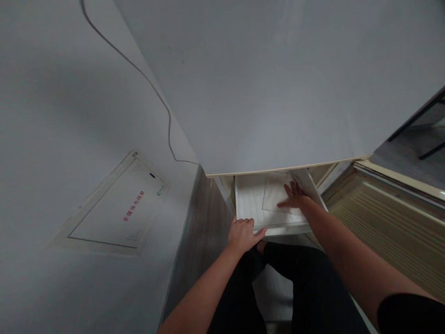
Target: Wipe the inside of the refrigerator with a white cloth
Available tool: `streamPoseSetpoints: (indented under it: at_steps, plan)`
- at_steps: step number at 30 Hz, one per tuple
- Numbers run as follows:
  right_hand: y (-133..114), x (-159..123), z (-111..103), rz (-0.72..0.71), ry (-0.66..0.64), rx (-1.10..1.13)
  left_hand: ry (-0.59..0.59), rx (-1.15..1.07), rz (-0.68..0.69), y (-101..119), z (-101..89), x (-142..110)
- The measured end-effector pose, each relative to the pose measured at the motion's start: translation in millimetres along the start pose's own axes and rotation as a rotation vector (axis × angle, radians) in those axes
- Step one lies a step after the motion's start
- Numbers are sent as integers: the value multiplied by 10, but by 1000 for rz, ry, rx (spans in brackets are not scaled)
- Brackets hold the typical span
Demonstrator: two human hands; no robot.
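A white drawer [247, 197] stands pulled out from under the tabletop. My left hand [242, 234] grips its front edge near the left corner, fingers over the rim and thumb along the front. Inside, toward the right, lies a flat white cloth [273, 197] with a wavy edge. Resting on that cloth is my right hand [295, 197], palm down with its fingers spread. Just beyond its fingertips is a small patterned patch, too dim to make out.
A broad grey-white tabletop [278, 83] overhangs the drawer. Close on the left is a wall with a flat panel [114, 208] and a hanging cable [153, 86]. To the right stands a ribbed, framed panel [392, 218]. My legs are right below the drawer.
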State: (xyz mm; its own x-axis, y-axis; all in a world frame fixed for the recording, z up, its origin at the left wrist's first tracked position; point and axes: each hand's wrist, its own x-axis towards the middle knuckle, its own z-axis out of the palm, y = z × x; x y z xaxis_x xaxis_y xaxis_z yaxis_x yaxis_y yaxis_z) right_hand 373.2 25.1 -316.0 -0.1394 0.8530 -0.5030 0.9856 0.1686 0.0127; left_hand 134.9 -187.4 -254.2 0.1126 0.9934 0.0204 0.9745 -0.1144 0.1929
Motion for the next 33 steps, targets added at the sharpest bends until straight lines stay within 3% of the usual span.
streamPoseSetpoints:
  at_steps: [2,5,13,16,18,22,28,33]
  plan:
    - [22,-54,56,16,3,-59,0,5,8,0,-7,0]
    - [-218,-145,93,3,0,-98,3,8,17,3,-20,0]
    - [-1659,-295,56,-455,-29,-57,-5,-3,15,7,-20,25]
    - [-1941,-343,120,-509,-21,-66,-9,-7,15,-11,-10,29]
    - [-1892,-357,146,-550,-29,-83,-4,-11,8,-17,-5,30]
    - [-1469,-324,82,-559,-144,-127,-3,-22,-2,2,-7,27]
    - [-646,-213,-107,-259,-197,-113,6,6,-13,27,-26,6]
    - [49,-216,-106,-10,-211,14,-1,8,-11,18,-32,4]
